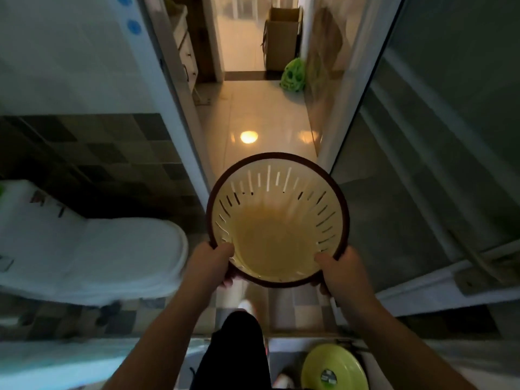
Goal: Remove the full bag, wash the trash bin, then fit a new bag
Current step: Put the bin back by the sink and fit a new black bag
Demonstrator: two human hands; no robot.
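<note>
Both hands grip the slotted trash bin (277, 220) at frame centre: left hand (209, 263) and right hand (342, 273) clasp its dark rim.

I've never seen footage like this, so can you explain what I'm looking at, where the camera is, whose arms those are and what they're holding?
There is no machine here. The single picture comes from a wide-angle camera worn on a person's head, looking forward and down, so the two bare arms reaching in from the bottom are the wearer's own.

The left hand and right hand hold a round trash bin by its dark rim, one on each side, fingers curled over the edge. You look straight into it: cream plastic with slots in the wall, no bag inside, and the bottom looks yellowish.

The person stands in a dim tiled bathroom. A white toilet is on the left, a glass door on the right. Ahead, a doorway opens onto a shiny floor where a green bag sits near a cardboard box. A green basin lies near the feet.
</note>
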